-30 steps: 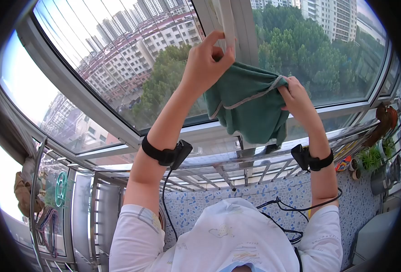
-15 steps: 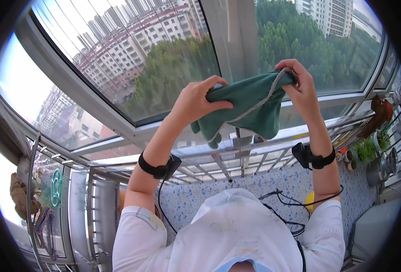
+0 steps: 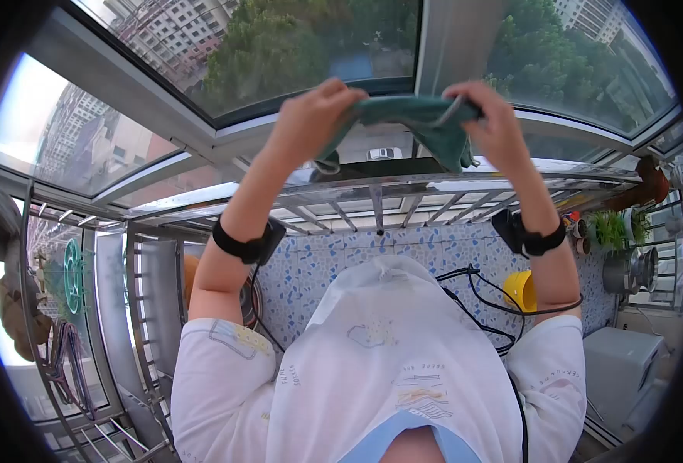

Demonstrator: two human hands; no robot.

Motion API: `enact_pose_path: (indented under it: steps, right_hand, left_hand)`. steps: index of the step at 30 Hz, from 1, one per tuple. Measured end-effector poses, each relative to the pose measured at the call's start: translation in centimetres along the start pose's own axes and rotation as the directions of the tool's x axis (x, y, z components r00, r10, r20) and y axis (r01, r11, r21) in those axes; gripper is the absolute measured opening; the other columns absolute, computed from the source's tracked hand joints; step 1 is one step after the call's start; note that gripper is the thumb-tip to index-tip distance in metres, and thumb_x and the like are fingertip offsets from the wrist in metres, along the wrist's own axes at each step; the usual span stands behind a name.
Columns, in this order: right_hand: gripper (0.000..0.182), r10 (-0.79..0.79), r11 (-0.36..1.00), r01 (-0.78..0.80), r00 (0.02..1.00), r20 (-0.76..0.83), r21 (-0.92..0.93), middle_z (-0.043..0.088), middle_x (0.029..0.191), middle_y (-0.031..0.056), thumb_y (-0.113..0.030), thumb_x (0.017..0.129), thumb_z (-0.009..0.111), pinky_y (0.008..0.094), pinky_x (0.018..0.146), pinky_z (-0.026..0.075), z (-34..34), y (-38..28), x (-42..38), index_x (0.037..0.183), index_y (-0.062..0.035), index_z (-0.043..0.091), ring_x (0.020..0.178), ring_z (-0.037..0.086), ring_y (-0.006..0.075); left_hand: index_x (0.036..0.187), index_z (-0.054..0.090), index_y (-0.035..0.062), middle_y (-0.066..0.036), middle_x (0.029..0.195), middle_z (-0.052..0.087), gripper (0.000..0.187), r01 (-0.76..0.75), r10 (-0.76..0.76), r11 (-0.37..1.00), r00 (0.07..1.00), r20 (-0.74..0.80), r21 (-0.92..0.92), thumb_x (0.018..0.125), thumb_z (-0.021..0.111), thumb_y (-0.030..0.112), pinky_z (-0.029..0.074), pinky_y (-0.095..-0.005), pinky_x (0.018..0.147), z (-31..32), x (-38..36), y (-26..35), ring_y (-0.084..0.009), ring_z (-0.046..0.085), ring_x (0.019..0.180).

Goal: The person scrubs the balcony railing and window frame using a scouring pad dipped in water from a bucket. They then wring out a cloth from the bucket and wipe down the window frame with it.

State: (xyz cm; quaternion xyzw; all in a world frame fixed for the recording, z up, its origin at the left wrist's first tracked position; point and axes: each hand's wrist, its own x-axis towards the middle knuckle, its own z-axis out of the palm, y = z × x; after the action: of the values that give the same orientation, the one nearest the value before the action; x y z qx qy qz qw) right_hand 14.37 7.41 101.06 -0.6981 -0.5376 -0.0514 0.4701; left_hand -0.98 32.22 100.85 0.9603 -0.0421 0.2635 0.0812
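Note:
Both my hands hold a green cloth garment with a grey trim, stretched between them in front of the window. My left hand grips its left end and my right hand grips its right end. The cloth lies nearly flat and edge-on to the camera, with a fold hanging down near my right hand. Black bands with cables sit on both wrists.
A metal railing runs below the window glass, over a blue-speckled tiled wall. A yellow cup sits at the right, potted plants and a metal pot further right. A metal rack with hanging items stands at the left.
My hands have brought the green garment down and closer to the railing, and the view has tilted downward. The cloth has gone from hanging open to flat between my hands.

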Motion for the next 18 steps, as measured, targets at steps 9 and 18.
enact_pose_path:
  steps: [9, 18]
  right_hand:
    - [0.032, 0.354, 0.923, -0.199, 0.777, 0.521, -0.33, 0.06, 0.101, 0.0113, -0.03, 0.079, 0.071, 0.0413, 0.081, 0.047, 7.8, 3.1, -6.2, 0.103, -0.0099, 0.063, 0.098, 0.057, 0.0329]
    - [0.094, 0.354, 0.608, -0.061, 0.914, 0.201, -0.791, 0.036, 0.142, 0.013, -0.052, 0.057, 0.081, 0.0605, 0.111, 0.012, 15.2, 6.4, -8.9, 0.137, -0.0238, 0.041, 0.136, 0.027, 0.0375]
  left_hand:
    - [0.107, 0.065, 0.0141, -0.005, 0.106, 0.057, 0.027, 0.029, 0.015, 0.995, 0.9, 0.436, -0.095, 0.082, 0.068, 0.024, 0.051, -0.0375, 0.073, 7.3, -14.7, -2.1, -0.0254, 0.061, 0.094]
    - [0.129, 0.053, 0.0177, -0.008, 0.136, 0.045, 0.047, -0.072, 0.102, 0.984, 0.977, 0.185, -0.164, 0.086, 0.066, 0.028, 0.043, -0.0456, 0.095, 6.1, -16.3, -3.8, -0.0299, 0.047, 0.122]
